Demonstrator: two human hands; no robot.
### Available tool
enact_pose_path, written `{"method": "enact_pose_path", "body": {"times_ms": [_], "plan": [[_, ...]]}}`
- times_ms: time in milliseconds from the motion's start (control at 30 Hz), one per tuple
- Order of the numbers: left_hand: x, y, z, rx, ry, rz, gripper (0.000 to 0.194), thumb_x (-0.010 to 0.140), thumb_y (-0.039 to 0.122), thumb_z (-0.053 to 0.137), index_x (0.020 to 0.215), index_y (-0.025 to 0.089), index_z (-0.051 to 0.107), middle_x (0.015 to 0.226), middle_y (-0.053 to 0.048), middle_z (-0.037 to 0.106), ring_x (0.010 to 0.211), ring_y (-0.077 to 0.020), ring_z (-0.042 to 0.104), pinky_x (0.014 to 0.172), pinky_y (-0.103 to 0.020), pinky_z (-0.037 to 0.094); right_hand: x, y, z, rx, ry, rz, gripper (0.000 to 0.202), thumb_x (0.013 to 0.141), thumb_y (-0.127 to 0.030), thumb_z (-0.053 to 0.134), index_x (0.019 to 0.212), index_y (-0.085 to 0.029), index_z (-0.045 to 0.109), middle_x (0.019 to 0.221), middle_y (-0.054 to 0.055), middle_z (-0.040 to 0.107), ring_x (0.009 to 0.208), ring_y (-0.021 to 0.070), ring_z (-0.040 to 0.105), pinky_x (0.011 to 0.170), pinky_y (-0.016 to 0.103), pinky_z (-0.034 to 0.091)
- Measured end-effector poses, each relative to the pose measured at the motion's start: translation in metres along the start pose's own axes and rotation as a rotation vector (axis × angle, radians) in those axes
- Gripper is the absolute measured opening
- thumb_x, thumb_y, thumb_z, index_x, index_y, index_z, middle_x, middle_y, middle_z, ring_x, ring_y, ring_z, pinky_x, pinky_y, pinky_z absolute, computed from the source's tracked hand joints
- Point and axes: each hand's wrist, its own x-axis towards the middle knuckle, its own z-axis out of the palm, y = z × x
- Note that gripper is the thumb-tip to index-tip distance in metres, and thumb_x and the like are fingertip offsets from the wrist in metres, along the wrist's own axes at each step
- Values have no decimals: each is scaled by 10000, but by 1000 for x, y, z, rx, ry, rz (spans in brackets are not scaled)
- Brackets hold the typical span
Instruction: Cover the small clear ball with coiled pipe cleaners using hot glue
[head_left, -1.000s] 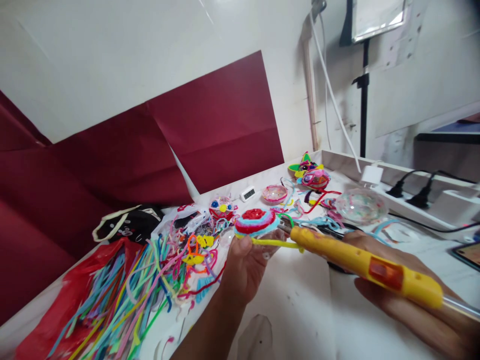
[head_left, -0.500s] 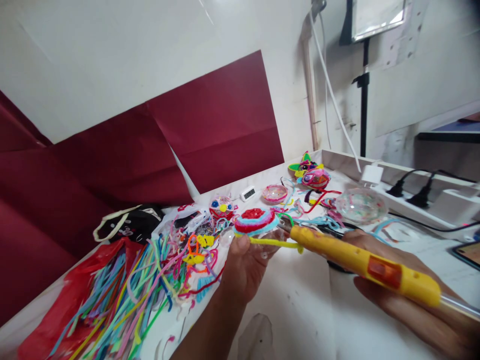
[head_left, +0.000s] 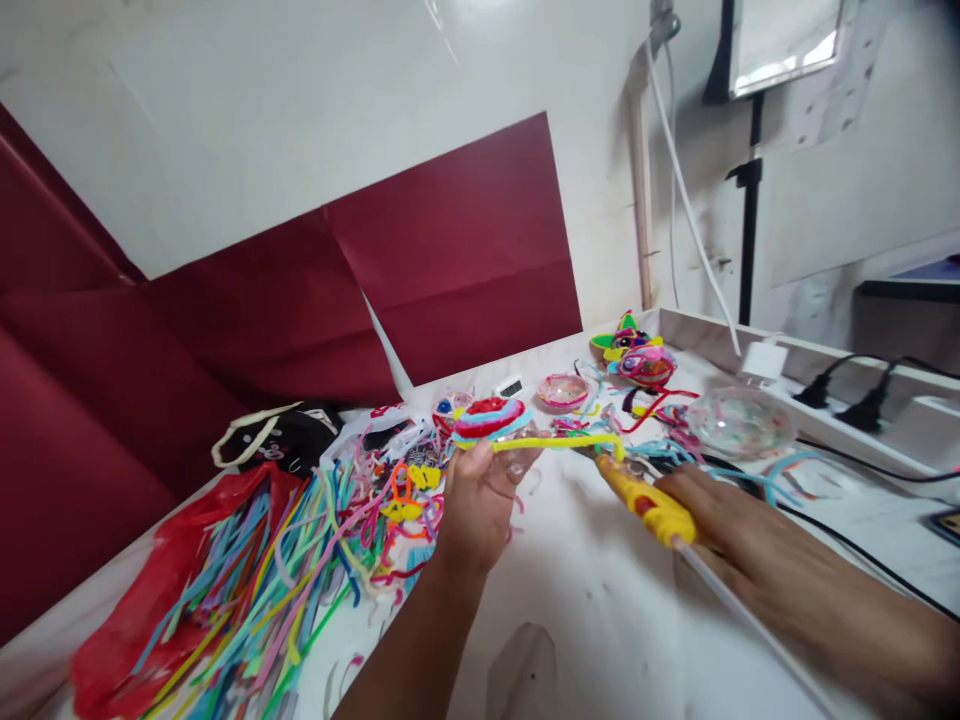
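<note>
A person's left hand grasps a striped dome of red, pink, white and blue fuzz, held to the left of, and nearer than, a pink-rimmed bowl on a white table. The thumb presses at the dome's lower edge, where a yellow fuzzy stem runs out rightward, passing in front of the bowl and bending down at its tip. To the bowl's right and nearer, the right hand is at a yellow glue gun; whether its fingers grip the tool cannot be told. Right of the bowl stands a larger clear bowl; left of it and nearer, colorful stems spill from a red bag.
</note>
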Motion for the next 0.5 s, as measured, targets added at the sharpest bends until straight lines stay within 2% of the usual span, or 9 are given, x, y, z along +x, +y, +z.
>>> {"method": "enact_pose_path", "body": {"times_ms": [133, 267, 400, 500], "plan": [[-2, 4, 1, -1, 11, 12, 406, 768, 345, 664, 1139, 181, 656, 1025, -91, 761, 1018, -305, 709, 961, -481, 543, -2, -2, 17, -60, -253, -9, 226, 841, -195, 508, 1031, -228, 627, 1005, 93, 631, 841, 242, 640, 742, 388, 517], [-6, 3, 3, -13, 14, -15, 426, 753, 329, 687, 1149, 180, 639, 1022, -89, 758, 995, -298, 715, 959, -479, 539, -7, -6, 31, -75, -319, -20, 239, 843, -202, 524, 1061, -210, 622, 1038, 114, 610, 896, 256, 623, 795, 398, 495], [-8, 3, 4, -29, 0, -20, 427, 749, 320, 696, 1149, 184, 631, 1028, -80, 755, 1005, -290, 711, 959, -457, 533, -11, -9, 44, -99, -396, -56, 268, 800, -187, 543, 1051, -181, 638, 1010, 124, 614, 858, 276, 615, 788, 447, 491], [-9, 4, 5, -28, -20, -4, 393, 766, 306, 687, 1135, 185, 632, 962, -68, 762, 1046, -287, 696, 961, -441, 531, -12, -12, 43, -108, -440, -80, 296, 755, -184, 586, 1041, -198, 659, 1014, 119, 631, 872, 295, 623, 790, 483, 497]]}}
